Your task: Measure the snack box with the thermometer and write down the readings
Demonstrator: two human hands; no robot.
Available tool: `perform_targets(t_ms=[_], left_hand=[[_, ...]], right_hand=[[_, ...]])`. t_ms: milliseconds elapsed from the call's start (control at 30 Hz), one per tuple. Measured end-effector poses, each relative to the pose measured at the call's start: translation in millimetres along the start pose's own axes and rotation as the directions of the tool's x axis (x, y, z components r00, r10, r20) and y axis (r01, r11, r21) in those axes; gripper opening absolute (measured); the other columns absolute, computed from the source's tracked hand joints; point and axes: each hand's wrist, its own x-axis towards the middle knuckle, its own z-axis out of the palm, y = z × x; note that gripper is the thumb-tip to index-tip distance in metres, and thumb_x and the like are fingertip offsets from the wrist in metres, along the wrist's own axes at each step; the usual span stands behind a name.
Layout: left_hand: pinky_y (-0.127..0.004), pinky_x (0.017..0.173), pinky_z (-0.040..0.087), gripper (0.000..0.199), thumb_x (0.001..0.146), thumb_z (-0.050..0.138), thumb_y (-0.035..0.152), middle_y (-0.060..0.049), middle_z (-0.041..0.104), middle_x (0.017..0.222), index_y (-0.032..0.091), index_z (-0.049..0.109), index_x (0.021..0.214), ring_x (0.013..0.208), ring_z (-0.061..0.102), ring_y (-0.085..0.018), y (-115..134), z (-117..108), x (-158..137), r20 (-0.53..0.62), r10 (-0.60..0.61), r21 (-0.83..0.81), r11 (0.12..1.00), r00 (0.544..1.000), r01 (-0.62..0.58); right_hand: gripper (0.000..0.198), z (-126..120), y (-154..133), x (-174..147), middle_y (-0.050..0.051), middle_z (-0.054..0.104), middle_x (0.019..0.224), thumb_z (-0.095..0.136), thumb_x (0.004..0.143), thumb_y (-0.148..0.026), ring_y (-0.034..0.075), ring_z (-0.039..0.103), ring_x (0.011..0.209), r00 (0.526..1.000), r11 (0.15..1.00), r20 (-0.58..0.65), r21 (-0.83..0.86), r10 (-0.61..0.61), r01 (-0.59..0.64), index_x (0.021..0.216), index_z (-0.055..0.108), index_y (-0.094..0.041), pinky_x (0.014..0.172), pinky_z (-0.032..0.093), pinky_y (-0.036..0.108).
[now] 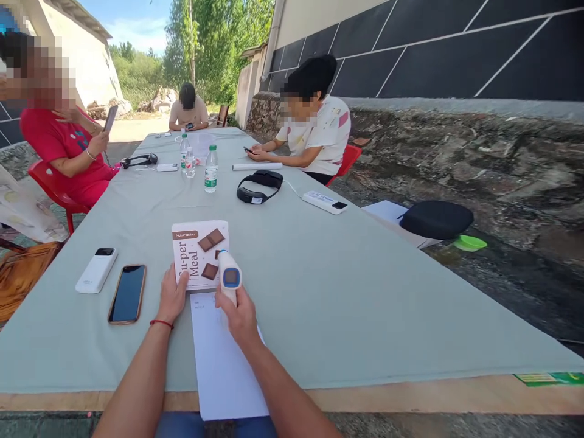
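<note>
A white box (pixel 191 243) printed with brown chocolate pieces and the words "Su-per Meal" is held up by its lower left edge; my left hand (pixel 172 295) is closed on it, thumb across the front. In my right hand (pixel 241 316) is a white handheld infrared thermometer (pixel 230 274) with a blue-rimmed screen, fingers wrapped round its handle. Its front end faces the box, covering the lower right of the print; whether they touch I cannot tell. Under my right hand lies a sheet of white paper (pixel 223 371), with faint writing near its top, reaching over the table edge.
On the cloth-covered table (pixel 365 304), a phone (pixel 128 294) and a white power bank (pixel 97 271) lie left. Beyond are a black headset (pixel 259 186), another power bank (pixel 325 202) and several bottles (pixel 210 169). People sit along both sides and at the far end.
</note>
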Motion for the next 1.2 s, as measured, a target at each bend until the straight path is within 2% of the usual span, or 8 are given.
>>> perform_targets(t_ms=[133, 267, 400, 533, 733, 1000, 1200], left_hand=[[-0.047, 0.102, 0.042, 0.054, 0.097, 0.038, 0.060, -0.013, 0.067, 0.120, 0.019, 0.058, 0.127, 0.113, 0.059, -0.030, 1.2, 0.2, -0.6, 0.005, -0.001, 0.007, 1.000, 1.000, 0.001], [-0.046, 0.101, 0.042, 0.051, 0.098, 0.039, 0.057, -0.013, 0.067, 0.119, 0.019, 0.059, 0.126, 0.111, 0.059, -0.030, 3.1, -0.6, -0.2, 0.012, -0.004, 0.020, 1.000, 1.000, 0.004], [-0.044, 0.097, 0.044, 0.050, 0.098, 0.039, 0.058, -0.012, 0.068, 0.113, 0.020, 0.060, 0.122, 0.106, 0.060, -0.029, 3.6, -0.7, -0.4, 0.016, -0.001, 0.027, 1.000, 1.000, 0.001], [-0.045, 0.100, 0.043, 0.050, 0.099, 0.039, 0.057, -0.013, 0.067, 0.118, 0.019, 0.059, 0.125, 0.109, 0.060, -0.029, 4.2, 0.2, -1.2, 0.015, 0.004, 0.019, 1.000, 1.000, -0.004], [-0.046, 0.099, 0.044, 0.050, 0.098, 0.039, 0.057, -0.012, 0.069, 0.116, 0.020, 0.059, 0.125, 0.108, 0.060, -0.029, 7.4, -0.2, -1.0, 0.015, -0.020, 0.031, 0.999, 1.000, 0.019], [-0.044, 0.095, 0.046, 0.048, 0.098, 0.040, 0.057, -0.012, 0.069, 0.110, 0.020, 0.062, 0.120, 0.103, 0.061, -0.028, 5.5, -0.7, -0.2, 0.014, -0.011, 0.039, 0.999, 1.000, 0.010], [-0.045, 0.097, 0.045, 0.048, 0.098, 0.041, 0.057, -0.012, 0.069, 0.112, 0.019, 0.061, 0.121, 0.106, 0.061, -0.029, 3.3, 0.2, 1.3, 0.015, -0.003, 0.029, 1.000, 1.000, 0.002]], right_hand=[[0.026, 2.1, -5.0, 2.1, -0.003, 0.055, 0.062, 0.062, 0.075, -0.049, 0.017, 0.050, 0.061, 0.996, 0.997, 0.043, -0.005, 0.075, -0.075, 0.077, 0.058, -0.023, 0.060, 0.043, 0.029], [0.028, 3.6, -5.8, 3.6, -0.005, 0.054, 0.058, 0.064, 0.073, -0.049, 0.015, 0.050, 0.057, 0.988, 0.990, 0.066, 0.012, 0.140, -0.141, 0.081, 0.056, -0.023, 0.058, 0.043, 0.029], [0.027, 2.3, -8.8, 2.4, -0.005, 0.057, 0.061, 0.064, 0.075, -0.047, 0.016, 0.052, 0.058, 0.981, 0.989, 0.145, 0.064, 0.126, -0.136, 0.086, 0.055, -0.023, 0.061, 0.044, 0.030], [0.027, 2.0, -9.7, 0.1, -0.005, 0.056, 0.058, 0.065, 0.076, -0.046, 0.015, 0.051, 0.058, 0.970, 0.989, 0.210, 0.057, 0.119, -0.134, 0.085, 0.056, -0.023, 0.061, 0.043, 0.029], [0.026, 5.2, -8.8, 0.7, -0.005, 0.054, 0.051, 0.064, 0.071, -0.047, 0.014, 0.048, 0.053, 0.962, 0.972, 0.145, -0.045, 0.233, -0.229, 0.070, 0.053, -0.024, 0.056, 0.040, 0.028], [0.026, 7.2, -2.2, 3.1, -0.006, 0.055, 0.050, 0.064, 0.071, -0.048, 0.015, 0.049, 0.049, 0.967, 0.973, 0.103, -0.047, 0.232, -0.228, 0.072, 0.056, -0.024, 0.054, 0.042, 0.028], [0.022, 8.8, -2.4, 3.1, -0.006, 0.054, 0.051, 0.063, 0.072, -0.044, 0.014, 0.048, 0.051, 0.966, 0.972, 0.108, -0.025, 0.235, -0.234, 0.074, 0.057, -0.023, 0.054, 0.040, 0.027]])
